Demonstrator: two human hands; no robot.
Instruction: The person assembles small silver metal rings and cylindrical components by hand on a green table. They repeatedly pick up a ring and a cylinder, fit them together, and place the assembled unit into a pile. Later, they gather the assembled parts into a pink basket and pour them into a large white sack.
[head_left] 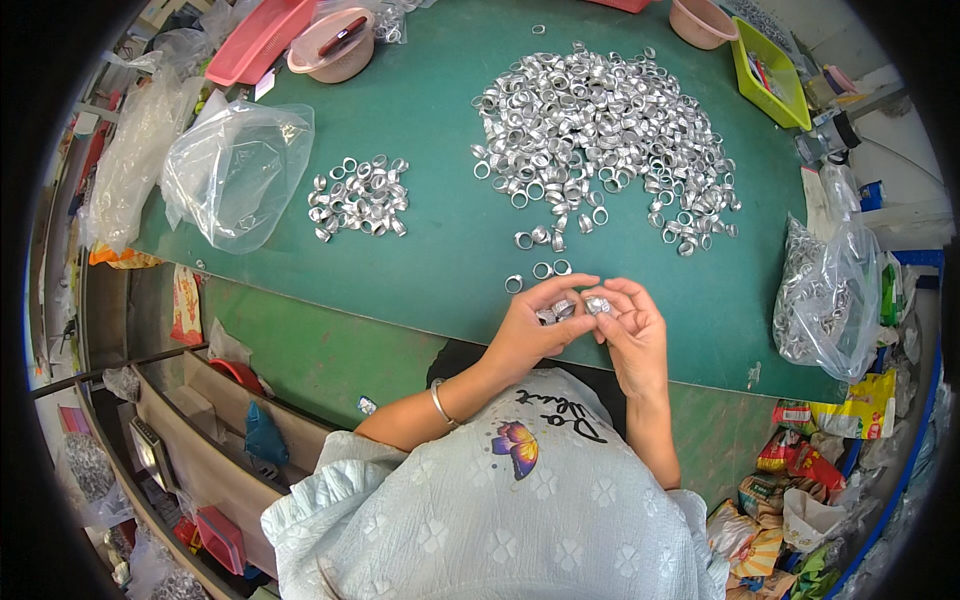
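Several silvery metal rings lie gathered inside the curled fingers of my left hand. Close beside it, my right hand pinches a metal ring between thumb and fingers. The two hands nearly meet above the near edge of the green table. Just beyond them lie a few loose rings. A large pile of rings spreads over the far middle and right, while a smaller heap sits to the left.
Clear plastic bags rest at the table's left. On the right edge stands a bag full of rings. Toward the back are a pink bowl, a pink basket and a green basket. Shelving stands lower left.
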